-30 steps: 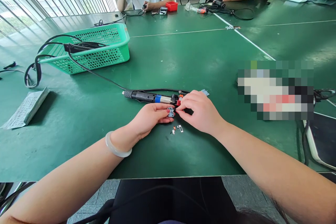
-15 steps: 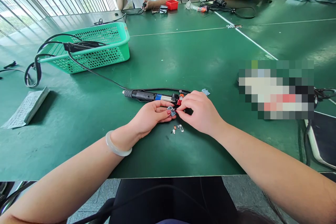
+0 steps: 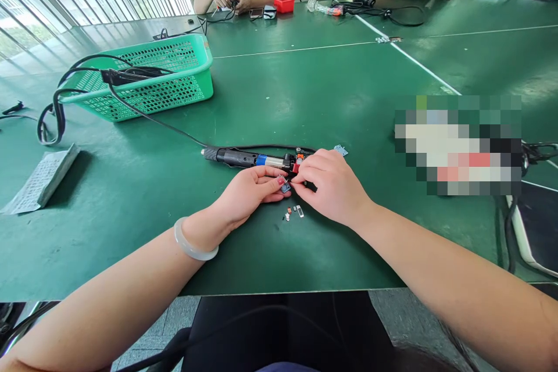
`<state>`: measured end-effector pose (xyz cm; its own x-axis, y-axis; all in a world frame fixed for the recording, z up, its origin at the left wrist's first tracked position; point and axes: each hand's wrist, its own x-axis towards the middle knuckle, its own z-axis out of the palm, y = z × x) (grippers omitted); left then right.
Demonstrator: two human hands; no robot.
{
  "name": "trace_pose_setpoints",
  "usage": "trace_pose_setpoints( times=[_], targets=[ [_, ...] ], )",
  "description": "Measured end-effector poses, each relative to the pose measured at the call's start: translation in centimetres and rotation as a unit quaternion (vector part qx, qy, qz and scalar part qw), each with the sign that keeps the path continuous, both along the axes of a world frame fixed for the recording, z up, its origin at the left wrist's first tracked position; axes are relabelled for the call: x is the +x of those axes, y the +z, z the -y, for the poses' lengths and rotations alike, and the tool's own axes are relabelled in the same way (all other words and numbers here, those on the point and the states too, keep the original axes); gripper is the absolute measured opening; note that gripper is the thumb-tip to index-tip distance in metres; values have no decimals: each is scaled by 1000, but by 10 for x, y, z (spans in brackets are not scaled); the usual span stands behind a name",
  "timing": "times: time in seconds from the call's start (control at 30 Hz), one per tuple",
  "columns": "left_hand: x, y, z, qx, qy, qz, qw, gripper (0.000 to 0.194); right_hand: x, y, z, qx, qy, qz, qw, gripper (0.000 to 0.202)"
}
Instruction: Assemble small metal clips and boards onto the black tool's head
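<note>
Head view shows both of the person's hands meeting over a green table [image 3: 305,99], close to its near edge. The left hand [image 3: 244,195] lies low on the table top, a pale bangle [image 3: 192,244] on its wrist, and its thumb and forefinger are pinched on a small grey-blue part [image 3: 285,187]. The part sits right at the fingertips [image 3: 279,181], mostly uncovered, between the two hands. The right hand [image 3: 333,186] comes in from the other side with its fingers curled, thumb and forefinger tips drawn together against the same part; whether they grip it or only touch it cannot be told. Something dark pokes out under the right palm, too small to identify.

Just behind the fingers lies an electric screwdriver [image 3: 253,158], flat on the table, black with a blue band, its cable [image 3: 152,119] running away to the left toward a green plastic basket [image 3: 183,78]. Just in front of the hands, a few tiny loose pieces [image 3: 294,212] lie on the table, apart from the fingers. Another small grey-blue plate [image 3: 340,150] rests beyond the right hand. A pale perforated sheet [image 3: 39,177] lies far to the left. At the far end of the table, two other people sit with their own hands busy.
</note>
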<state>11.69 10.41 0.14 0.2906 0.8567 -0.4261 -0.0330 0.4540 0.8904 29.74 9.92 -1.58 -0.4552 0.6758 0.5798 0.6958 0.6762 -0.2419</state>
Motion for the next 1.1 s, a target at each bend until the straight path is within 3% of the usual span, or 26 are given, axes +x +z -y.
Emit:
trace_pose_setpoints(
  times=[0.7,1.1],
  targets=[
    [1,-1,1,-1,-4,9,1000,15,3,-1,-2,-38,-17,-25,999,9],
    [-1,0,0,-3,-24,-15,1000,23,3,-1,-2,-2,1,-28,1000,13]
  ],
)
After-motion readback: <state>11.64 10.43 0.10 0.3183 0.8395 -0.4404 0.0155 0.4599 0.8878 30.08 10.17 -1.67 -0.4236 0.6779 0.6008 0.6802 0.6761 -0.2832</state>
